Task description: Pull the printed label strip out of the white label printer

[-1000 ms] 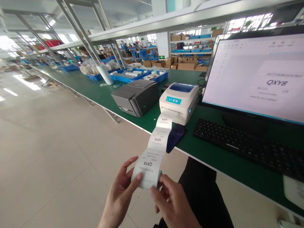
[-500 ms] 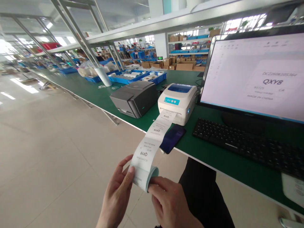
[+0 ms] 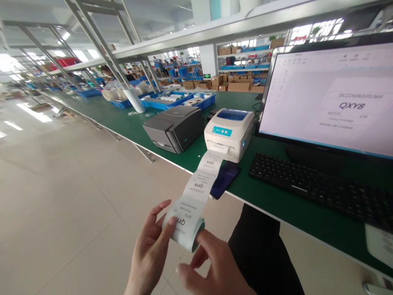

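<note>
A: What are the hands doing?

B: Both are on a strip of printed labels (image 3: 201,184). It comes out of the slot of the white printer (image 3: 229,132) on the green table (image 3: 294,211), runs down past the table's edge and ends in a small roll (image 3: 184,231) held in front of the person, below the table's edge.

A: Which hand has the roll?

B: The left hand (image 3: 150,254) grasps it, thumb pressed on the printed face, fingers curled behind. The right hand (image 3: 215,270) is just beside it, fingertips touching the roll's lower right end. It is blurred, so I cannot tell how firmly it pinches.

A: Can you read the labels?

B: "QXY8", upside down from this view. The same text shows on the monitor (image 3: 331,98) to the right.

A: What else is near?

B: A dark phone (image 3: 225,178) lies at the table's edge, partly under the strip. A grey printer (image 3: 175,128) stands left of the white one, a black keyboard (image 3: 319,188) sits in front of the monitor, and blue trays (image 3: 178,99) lie farther back.
</note>
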A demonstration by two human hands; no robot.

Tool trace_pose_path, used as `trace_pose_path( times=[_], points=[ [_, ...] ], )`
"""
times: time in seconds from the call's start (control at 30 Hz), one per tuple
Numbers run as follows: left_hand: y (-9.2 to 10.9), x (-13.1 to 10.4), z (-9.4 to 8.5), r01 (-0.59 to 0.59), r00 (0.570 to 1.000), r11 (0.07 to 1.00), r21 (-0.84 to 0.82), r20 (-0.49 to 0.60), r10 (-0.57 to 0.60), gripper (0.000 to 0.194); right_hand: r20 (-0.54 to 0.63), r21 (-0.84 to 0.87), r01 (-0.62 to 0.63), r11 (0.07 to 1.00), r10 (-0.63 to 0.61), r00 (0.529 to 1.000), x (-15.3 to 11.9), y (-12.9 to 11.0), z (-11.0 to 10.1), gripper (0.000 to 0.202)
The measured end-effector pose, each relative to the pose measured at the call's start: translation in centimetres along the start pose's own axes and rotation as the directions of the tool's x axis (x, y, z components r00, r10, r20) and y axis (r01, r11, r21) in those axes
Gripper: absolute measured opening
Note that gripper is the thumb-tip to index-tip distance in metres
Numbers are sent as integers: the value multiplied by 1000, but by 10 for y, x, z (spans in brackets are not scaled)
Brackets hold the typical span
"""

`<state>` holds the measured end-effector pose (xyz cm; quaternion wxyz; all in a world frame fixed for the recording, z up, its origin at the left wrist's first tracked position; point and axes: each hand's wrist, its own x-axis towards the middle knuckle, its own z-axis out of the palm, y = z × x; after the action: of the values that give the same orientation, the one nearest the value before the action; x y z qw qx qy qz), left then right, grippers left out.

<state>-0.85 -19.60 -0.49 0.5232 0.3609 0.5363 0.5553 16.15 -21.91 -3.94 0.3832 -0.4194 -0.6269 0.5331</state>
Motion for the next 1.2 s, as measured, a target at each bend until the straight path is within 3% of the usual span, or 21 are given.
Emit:
trace_pose_path(
  times=[0.07, 0.13, 0.23, 0.33, 0.4, 0.5, 0.57, 0.7, 0.77, 0.87, 0.9, 1.0, 1.07, 1.13, 1.2],
  points=[
    [4, -4, 4, -12, 1000, 1000, 16, 8, 12, 63, 15, 59, -53, 997, 52, 999, 1, -2, 0, 27],
    [7, -6, 7, -27, 999, 999, 32, 18, 26, 60, -37, -73, 91, 993, -93, 995, 2, 2, 1, 26],
    [9, -6, 9, -34, 999, 998, 56, 28, 32, 59, -80, -294, 278, 914, -313, 946, 2, 7, 0, 20],
    [7, -6, 9, -36, 999, 997, 63, 33, 34, 63, -44, -94, 152, 984, -157, 987, 0, 3, -2, 36],
    [6, -7, 9, -35, 999, 998, 52, 32, 33, 64, -33, -19, 107, 994, -108, 994, -1, 2, -2, 32],
    [6, -7, 9, -24, 1000, 998, 51, 13, 23, 61, -95, -284, 304, 909, -343, 935, 1, 7, -1, 25],
    [7, -8, 9, -17, 1000, 998, 65, 0, 17, 63, -92, -351, 348, 869, -401, 911, 1, 10, 0, 17],
    [5, -11, 9, -26, 999, 993, 117, -27, 29, 70, -52, 32, 121, 992, -120, 991, -1, 4, 2, 29],
    [4, -11, 8, -50, 997, 990, 134, -45, 57, 67, -84, 5, 144, 990, -143, 986, -2, 3, 2, 23],
    [3, -10, 8, -58, 996, 993, 104, -63, 64, 66, -115, -251, 310, 917, -346, 931, -1, 6, 3, 21],
    [3, -10, 8, -54, 996, 994, 93, -67, 60, 69, -98, -256, 319, 913, -352, 931, 0, 7, 3, 16],
    [6, -10, 10, -44, 997, 993, 114, -58, 51, 75, -28, -2, 138, 990, -138, 990, 0, 4, 1, 25],
    [7, -10, 12, -45, 997, 990, 132, -58, 53, 72, -29, 73, 82, 994, -80, 996, -1, 3, 0, 23],
    [8, -9, 13, -48, 997, 991, 123, -61, 56, 69, -83, -111, 222, 969, -231, 969, 0, 4, -1, 24],
    [7, -8, 13, -50, 996, 994, 98, -66, 57, 71, -89, -314, 336, 888, -380, 921, 0, 6, 0, 21]
  ],
)
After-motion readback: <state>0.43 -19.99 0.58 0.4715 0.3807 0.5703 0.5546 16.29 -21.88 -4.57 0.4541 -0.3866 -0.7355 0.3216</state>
